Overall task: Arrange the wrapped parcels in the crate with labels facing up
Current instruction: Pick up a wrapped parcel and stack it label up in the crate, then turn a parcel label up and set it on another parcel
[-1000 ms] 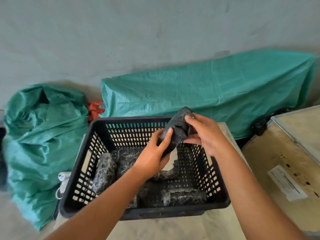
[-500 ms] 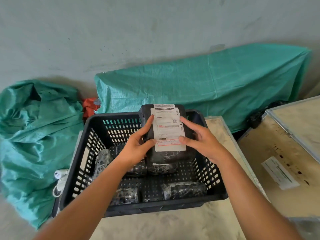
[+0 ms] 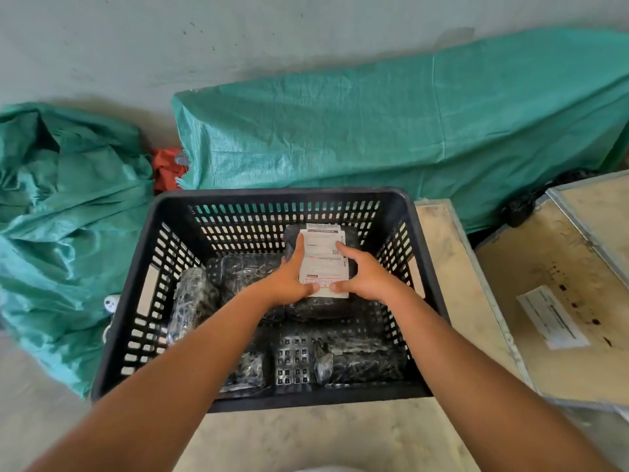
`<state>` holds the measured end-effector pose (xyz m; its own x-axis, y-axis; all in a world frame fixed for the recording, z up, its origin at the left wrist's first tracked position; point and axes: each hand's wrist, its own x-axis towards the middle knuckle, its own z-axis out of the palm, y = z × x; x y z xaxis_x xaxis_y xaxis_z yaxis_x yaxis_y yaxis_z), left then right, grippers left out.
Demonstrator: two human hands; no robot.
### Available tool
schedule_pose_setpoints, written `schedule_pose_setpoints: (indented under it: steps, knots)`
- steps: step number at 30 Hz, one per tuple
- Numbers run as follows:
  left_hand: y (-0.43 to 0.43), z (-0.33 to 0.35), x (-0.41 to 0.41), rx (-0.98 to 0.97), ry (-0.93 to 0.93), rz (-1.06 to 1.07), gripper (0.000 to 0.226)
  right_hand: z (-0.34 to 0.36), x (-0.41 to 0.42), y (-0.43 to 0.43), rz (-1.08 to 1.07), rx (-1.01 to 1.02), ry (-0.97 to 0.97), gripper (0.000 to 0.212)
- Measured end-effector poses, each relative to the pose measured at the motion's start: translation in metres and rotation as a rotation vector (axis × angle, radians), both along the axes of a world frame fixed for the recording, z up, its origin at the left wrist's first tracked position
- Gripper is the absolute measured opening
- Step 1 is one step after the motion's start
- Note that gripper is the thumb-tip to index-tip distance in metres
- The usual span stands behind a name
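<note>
A black slotted crate (image 3: 418,247) stands in front of me on a pale surface. Inside it, at the back right, lies a black wrapped parcel (image 3: 320,310) with its white label (image 3: 325,258) facing up. My left hand (image 3: 289,281) grips the parcel's left side and my right hand (image 3: 364,275) grips its right side, thumbs on the label. Other black wrapped parcels lie in the crate with no label showing: one at the left wall (image 3: 192,301), one at the back middle (image 3: 250,270), one at the front right (image 3: 360,361) and one at the front middle (image 3: 248,371).
A large green woven sack (image 3: 391,127) lies behind the crate against the grey wall. Another crumpled green sack (image 3: 61,226) is on the left, with red cloth (image 3: 166,166) between them. A wooden box (image 3: 558,301) with a paper label stands to the right.
One second ago both hands held the parcel above the crate's back rim with its dark side showing. It was turned label up and has come down into the crate's back right.
</note>
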<state>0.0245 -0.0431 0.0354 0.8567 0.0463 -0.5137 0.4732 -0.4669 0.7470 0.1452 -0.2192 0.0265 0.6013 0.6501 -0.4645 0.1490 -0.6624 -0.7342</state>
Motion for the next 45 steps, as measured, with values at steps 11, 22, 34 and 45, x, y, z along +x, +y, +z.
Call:
schedule_pose_setpoints:
  steps: [11,22,34,45]
  knots:
    - [-0.001,-0.032,0.012,0.256,0.009,0.030,0.114,-0.020,-0.003,0.010,0.070,-0.106,-0.064,0.101]
    - [-0.024,0.026,-0.053,0.197,-0.119,-0.095,0.074,0.071,-0.044,-0.074,0.141,-0.166,0.054,0.059]
    - [-0.055,0.014,-0.078,0.251,-0.010,-0.521,0.077,0.070,-0.081,-0.091,0.101,-0.362,-0.104,0.040]
    - [-0.062,0.014,-0.052,0.306,-0.257,-0.432,0.078,0.064,-0.084,-0.089,-0.119,-0.120,-0.255,0.031]
